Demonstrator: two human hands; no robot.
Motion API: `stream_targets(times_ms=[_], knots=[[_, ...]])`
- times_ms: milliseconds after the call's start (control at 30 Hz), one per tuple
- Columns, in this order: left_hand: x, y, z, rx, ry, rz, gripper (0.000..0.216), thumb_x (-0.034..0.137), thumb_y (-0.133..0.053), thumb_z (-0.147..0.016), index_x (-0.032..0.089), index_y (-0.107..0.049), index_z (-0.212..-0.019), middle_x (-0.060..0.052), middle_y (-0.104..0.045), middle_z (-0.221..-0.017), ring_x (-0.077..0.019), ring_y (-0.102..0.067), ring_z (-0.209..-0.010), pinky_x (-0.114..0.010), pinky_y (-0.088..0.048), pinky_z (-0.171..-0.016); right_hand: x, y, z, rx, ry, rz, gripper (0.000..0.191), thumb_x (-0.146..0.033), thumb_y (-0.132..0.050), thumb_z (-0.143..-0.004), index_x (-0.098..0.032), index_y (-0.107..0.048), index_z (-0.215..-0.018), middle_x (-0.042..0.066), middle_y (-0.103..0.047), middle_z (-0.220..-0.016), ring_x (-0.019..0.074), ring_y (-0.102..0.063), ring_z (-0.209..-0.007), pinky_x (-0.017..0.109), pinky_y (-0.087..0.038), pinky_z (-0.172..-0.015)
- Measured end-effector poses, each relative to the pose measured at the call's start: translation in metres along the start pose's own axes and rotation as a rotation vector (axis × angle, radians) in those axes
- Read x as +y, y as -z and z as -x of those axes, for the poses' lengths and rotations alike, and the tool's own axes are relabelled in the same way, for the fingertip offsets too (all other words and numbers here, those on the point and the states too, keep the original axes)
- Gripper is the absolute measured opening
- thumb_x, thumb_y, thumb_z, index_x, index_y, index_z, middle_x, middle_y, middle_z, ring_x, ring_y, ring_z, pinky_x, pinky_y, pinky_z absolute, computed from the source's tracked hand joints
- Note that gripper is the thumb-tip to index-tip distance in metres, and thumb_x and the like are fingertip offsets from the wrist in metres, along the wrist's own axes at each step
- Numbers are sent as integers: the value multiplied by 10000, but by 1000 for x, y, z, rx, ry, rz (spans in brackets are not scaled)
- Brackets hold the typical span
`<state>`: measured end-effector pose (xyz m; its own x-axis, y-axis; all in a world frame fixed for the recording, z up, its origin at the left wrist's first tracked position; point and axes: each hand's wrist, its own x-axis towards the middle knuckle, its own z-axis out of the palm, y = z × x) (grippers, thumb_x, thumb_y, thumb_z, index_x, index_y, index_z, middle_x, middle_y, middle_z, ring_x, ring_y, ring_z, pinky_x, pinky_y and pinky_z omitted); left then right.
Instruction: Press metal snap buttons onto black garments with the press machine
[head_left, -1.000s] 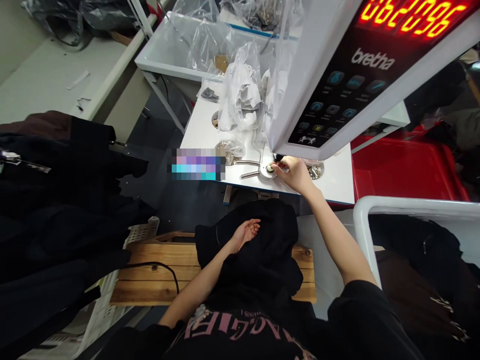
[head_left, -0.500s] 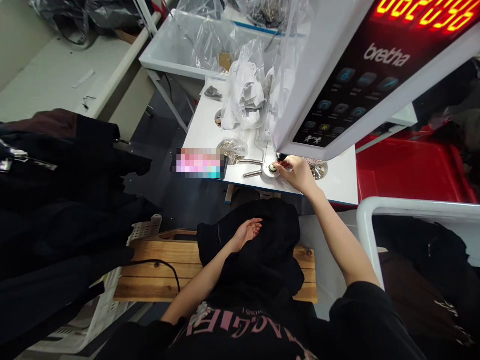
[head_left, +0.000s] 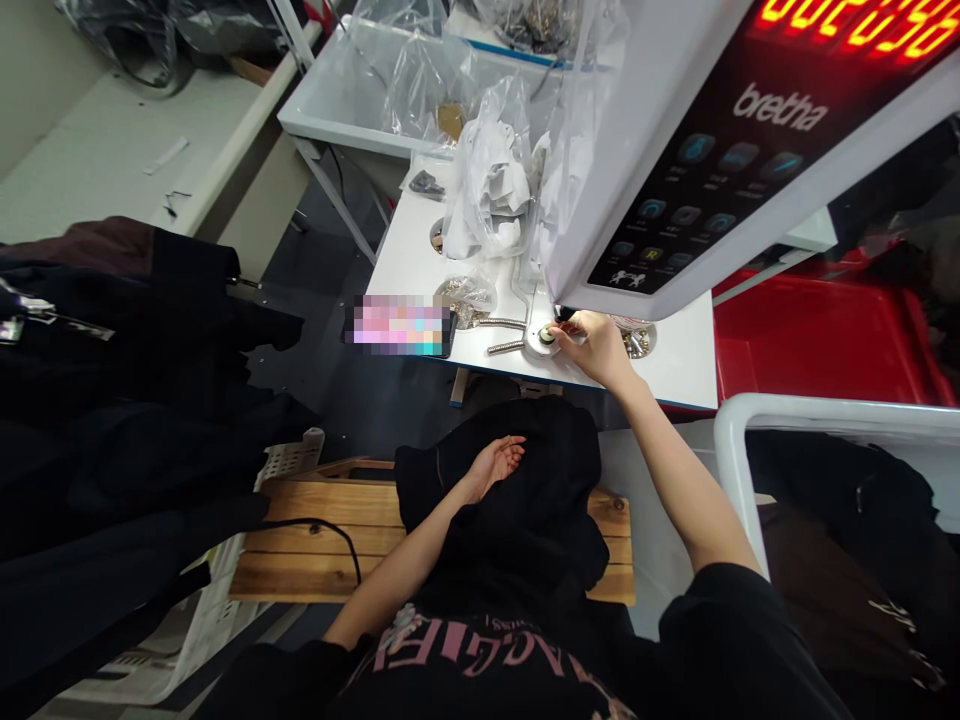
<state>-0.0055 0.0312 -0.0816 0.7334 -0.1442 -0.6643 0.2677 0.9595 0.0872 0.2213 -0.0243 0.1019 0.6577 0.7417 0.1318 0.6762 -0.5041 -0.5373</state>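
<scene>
My right hand (head_left: 595,347) reaches to the round base (head_left: 541,338) of a white bretha machine (head_left: 675,190), its thumb and fingertips pinched at the small die (head_left: 545,334) there. Whatever sits between those fingertips is too small to make out. Two metal springs (head_left: 504,348) stick out to the left of the base. Palm up on dark cloth (head_left: 540,520) over my lap rests my left hand (head_left: 496,466), fingers loosely curled and holding nothing. Small metal pieces lie in a table recess (head_left: 638,343) beside my right hand and in another recess (head_left: 463,312) left of the base.
A phone (head_left: 401,327) lies on the white table (head_left: 405,240) at its left front corner. Behind the machine base stand clear plastic bags (head_left: 499,190). Dark garments (head_left: 97,430) are piled at left, and a white bin (head_left: 840,410) of clothes and a red tub (head_left: 817,345) stand at right.
</scene>
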Motion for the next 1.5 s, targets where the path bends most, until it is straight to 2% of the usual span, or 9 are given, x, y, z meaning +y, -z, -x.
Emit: stream_targets(times_ms=[900, 1133, 1500], knots=[[0, -1, 1, 1, -8, -3, 243, 166, -422, -888, 48, -632, -918, -76, -611, -705, -81, -544, -561, -169, -431, -548, 4, -3, 1, 33, 43, 15, 245, -356, -524, -836, -146, -650, -830, 68, -617, -731, 190, -552, -674, 273, -374, -594], [0, -3, 1, 19, -3, 1, 245, 166, -414, -892, 47, -628, -908, -72, -605, -689, -78, -538, -551, -168, -425, -535, 3, 0, 1, -14, 15, -51, 244, -350, -517, -843, -151, -658, -844, 70, -626, -747, 199, -570, -722, 276, -392, -613], [1, -5, 1, 51, 14, -8, 249, 170, -406, -901, 51, -625, -908, -65, -600, -676, -74, -549, -541, -153, -429, -497, 2, 4, 3, -69, -31, -152, 294, -387, -478, -869, -155, -657, -877, 54, -659, -758, 156, -543, -615, 248, -359, -547]])
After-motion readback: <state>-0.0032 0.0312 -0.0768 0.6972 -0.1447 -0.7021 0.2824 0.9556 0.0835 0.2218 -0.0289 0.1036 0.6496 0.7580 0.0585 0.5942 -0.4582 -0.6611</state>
